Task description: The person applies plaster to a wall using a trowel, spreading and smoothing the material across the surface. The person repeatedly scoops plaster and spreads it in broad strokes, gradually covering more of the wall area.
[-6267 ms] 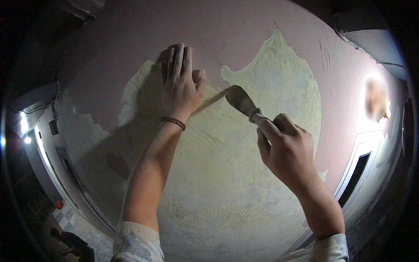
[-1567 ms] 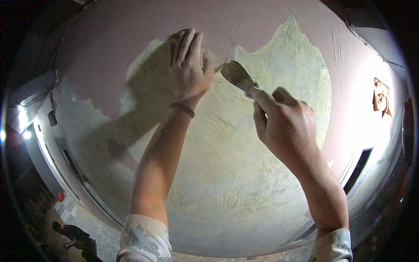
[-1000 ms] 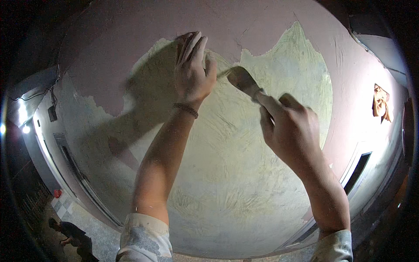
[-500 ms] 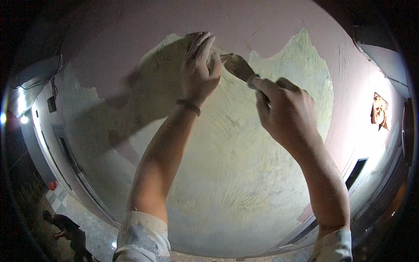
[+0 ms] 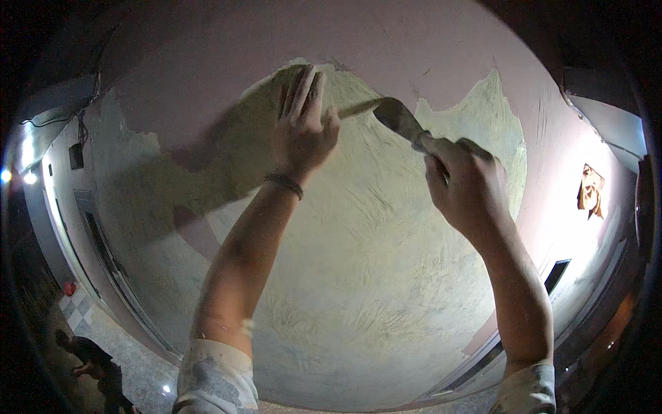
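My left hand (image 5: 301, 124) is raised, palm toward the wall, its fingers stretched out near the upper edge of the bare patch. It holds nothing, and a dark bracelet circles its wrist. My right hand (image 5: 472, 183) is closed round the handle of a scraper (image 5: 400, 119), whose dark blade points up and left. The blade's tip is by the ragged paint edge, to the right of my left thumb; whether it touches the wall I cannot tell. Pinkish paint (image 5: 386, 41) surrounds the wide pale greenish patch (image 5: 372, 241) of bare wall.
A person in dark clothes (image 5: 100, 369) bends forward at the lower left, near a red object (image 5: 69, 288) on the floor. Dark openings (image 5: 556, 276) show low at the right. A brown-and-white piece (image 5: 591, 192) is on the right wall. Bright lamps (image 5: 29, 178) shine at the left.
The scraper has shifted right, farther from my left hand. My left hand has slid a little left along the wall. The whole view has tilted slightly.
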Demonstrator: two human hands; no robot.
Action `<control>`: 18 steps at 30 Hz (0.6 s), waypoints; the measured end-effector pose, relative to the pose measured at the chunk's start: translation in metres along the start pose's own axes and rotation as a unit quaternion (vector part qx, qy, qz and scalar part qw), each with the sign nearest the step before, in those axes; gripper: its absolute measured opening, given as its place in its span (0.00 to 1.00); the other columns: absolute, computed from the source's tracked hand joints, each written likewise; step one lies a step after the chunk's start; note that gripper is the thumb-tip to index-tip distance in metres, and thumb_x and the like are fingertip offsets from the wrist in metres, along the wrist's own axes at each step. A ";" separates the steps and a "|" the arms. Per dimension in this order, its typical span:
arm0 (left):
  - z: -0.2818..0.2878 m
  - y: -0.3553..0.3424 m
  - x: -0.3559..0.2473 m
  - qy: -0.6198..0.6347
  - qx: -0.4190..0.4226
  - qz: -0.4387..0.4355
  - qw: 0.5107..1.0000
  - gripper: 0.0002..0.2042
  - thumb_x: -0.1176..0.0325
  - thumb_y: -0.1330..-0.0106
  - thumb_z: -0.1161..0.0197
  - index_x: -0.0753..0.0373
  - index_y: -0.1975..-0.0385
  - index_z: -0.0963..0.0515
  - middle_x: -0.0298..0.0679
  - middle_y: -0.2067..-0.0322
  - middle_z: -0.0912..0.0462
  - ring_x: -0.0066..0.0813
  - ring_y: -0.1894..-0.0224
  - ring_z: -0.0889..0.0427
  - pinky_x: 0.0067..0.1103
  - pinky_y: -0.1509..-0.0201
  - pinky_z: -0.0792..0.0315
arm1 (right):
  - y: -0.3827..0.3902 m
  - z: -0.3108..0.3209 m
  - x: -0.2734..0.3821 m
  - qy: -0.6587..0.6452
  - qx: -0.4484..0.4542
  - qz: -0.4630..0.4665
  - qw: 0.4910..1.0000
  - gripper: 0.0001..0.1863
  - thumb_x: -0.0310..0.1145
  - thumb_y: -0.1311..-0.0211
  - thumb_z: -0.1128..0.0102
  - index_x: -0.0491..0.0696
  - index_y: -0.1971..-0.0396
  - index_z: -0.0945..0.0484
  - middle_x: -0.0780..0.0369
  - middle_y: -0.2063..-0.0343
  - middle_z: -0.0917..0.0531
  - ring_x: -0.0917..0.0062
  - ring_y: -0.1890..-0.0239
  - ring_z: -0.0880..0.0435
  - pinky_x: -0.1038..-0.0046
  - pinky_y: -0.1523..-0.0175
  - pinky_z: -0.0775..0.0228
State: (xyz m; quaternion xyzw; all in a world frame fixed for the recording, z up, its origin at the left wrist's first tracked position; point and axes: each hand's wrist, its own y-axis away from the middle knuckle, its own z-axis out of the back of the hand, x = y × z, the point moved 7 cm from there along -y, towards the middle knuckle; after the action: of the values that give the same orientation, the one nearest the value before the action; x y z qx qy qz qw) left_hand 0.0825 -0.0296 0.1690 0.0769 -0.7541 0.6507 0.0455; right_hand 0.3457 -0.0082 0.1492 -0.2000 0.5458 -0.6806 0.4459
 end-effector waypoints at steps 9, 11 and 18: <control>-0.003 0.005 -0.004 -0.028 0.025 -0.020 0.999 0.31 0.60 0.24 0.51 0.68 0.24 0.37 0.51 0.23 0.38 0.47 0.20 0.40 0.47 0.14 0.52 | -0.009 0.007 0.011 -0.003 0.027 -0.056 0.998 0.10 0.31 0.31 0.36 0.50 0.53 0.12 0.58 0.71 0.14 0.67 0.72 0.12 0.62 0.66 0.19; 0.002 0.006 -0.006 -0.032 0.022 -0.032 0.999 0.31 0.59 0.24 0.49 0.68 0.25 0.37 0.51 0.23 0.38 0.47 0.20 0.40 0.47 0.15 0.51 | -0.013 0.012 0.024 0.009 -0.034 0.031 0.999 0.10 0.30 0.32 0.35 0.50 0.54 0.12 0.58 0.71 0.14 0.68 0.73 0.12 0.63 0.66 0.19; 0.000 0.010 -0.003 -0.044 0.074 -0.010 0.996 0.32 0.57 0.22 0.50 0.67 0.22 0.41 0.49 0.21 0.43 0.44 0.17 0.47 0.45 0.13 0.55 | -0.010 0.001 0.007 0.004 0.005 -0.006 1.000 0.10 0.31 0.31 0.35 0.50 0.54 0.12 0.58 0.72 0.15 0.68 0.74 0.14 0.63 0.66 0.21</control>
State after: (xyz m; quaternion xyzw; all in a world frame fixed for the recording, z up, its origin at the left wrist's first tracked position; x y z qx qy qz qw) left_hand 0.0841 -0.0279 0.1582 0.1167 -0.7044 0.7001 0.0131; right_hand 0.3389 -0.0149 0.1572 -0.1984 0.5427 -0.6870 0.4406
